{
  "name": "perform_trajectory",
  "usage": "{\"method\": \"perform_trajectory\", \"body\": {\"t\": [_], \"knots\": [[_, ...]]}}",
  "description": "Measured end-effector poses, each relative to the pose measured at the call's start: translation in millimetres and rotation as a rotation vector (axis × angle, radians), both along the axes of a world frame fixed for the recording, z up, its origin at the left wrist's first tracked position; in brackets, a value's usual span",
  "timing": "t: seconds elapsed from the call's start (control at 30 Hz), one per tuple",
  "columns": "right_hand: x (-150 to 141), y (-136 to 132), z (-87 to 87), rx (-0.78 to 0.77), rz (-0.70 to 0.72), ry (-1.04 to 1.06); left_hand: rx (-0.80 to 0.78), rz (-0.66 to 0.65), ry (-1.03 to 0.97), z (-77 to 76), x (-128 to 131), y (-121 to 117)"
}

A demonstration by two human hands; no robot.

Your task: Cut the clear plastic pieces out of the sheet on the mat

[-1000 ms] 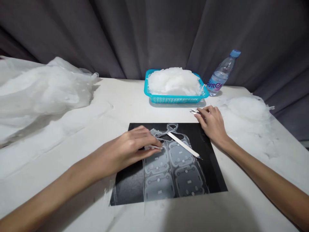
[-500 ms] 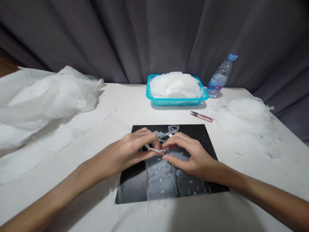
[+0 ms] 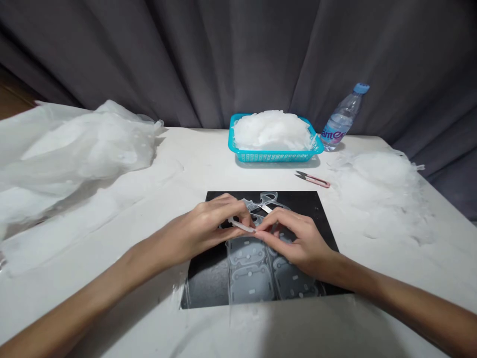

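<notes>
My left hand (image 3: 219, 219) is closed round a small translucent white moulded piece (image 3: 243, 226), whose rim shows between the fingers. At the piece's right end, my right hand (image 3: 292, 231) has thumb and forefinger pinched together, meeting the left fingertips. Both hands are just above a black mat (image 3: 208, 281). Translucent sheets with rounded moulded shapes (image 3: 251, 283) lie on the mat below them. Beyond the fingers are a clear cut-out frame (image 3: 269, 197) and a small flat silvery strip (image 3: 266, 209), partly hidden by my right hand.
A blue basket (image 3: 278, 156) heaped with white pieces (image 3: 272, 130) stands at the back, beside a tilted-looking water bottle (image 3: 341, 119). Pink-handled thread snips (image 3: 313, 179) lie in front. Translucent scraps (image 3: 380, 194) are piled right; a large plastic bag (image 3: 93, 144) covers the left.
My right thumb and forefinger have closed together at the end of the white piece. More of the piece and the silvery strip now shows. The view has shifted slightly.
</notes>
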State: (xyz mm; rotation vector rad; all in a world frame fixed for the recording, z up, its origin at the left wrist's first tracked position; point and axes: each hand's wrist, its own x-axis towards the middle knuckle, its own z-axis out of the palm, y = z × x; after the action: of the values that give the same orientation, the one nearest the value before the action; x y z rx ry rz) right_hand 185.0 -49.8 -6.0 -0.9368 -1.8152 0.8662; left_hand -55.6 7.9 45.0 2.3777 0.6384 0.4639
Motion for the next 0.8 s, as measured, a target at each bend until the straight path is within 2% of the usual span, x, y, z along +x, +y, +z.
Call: {"method": "perform_trajectory", "body": {"t": [0.2, 0.33, 0.43, 0.5, 0.57, 0.63, 0.73, 0.8], "knots": [[-0.4, 5.4, 8.2, -0.164, -0.013, 0.025, 0.199, 0.021, 0.007, -4.9, 11.9, 1.9], [-3.6, 16.0, 7.6, -0.399, 0.041, 0.128, 0.276, 0.171, 0.007, -9.3, 18.0, -2.5], [-2.5, 21.4, 0.0, -0.568, -0.008, 0.295, 0.225, 0.342, 0.092, -10.8, 10.0, -9.7], [-0.7, 22.1, -4.6, -0.605, -0.051, 0.371, 0.061, 0.407, 0.223, -13.7, 1.1, -16.4], [0.5, 20.7, -7.1, -0.577, -0.068, 0.395, -0.123, 0.421, 0.296, -19.3, -5.6, -23.5], [1.1, 18.1, -7.6, -0.53, -0.035, 0.348, -0.21, 0.446, 0.278, -26.4, -7.3, -29.2], [2.7, 13.1, -6.7, -0.402, 0.034, 0.13, -0.188, 0.574, 0.189, -36.2, -1.9, -32.1], [5.0, 9.7, -6.1, -0.193, 0.036, -0.093, -0.151, 0.63, 0.153, -40.6, 3.4, -31.1]]}}
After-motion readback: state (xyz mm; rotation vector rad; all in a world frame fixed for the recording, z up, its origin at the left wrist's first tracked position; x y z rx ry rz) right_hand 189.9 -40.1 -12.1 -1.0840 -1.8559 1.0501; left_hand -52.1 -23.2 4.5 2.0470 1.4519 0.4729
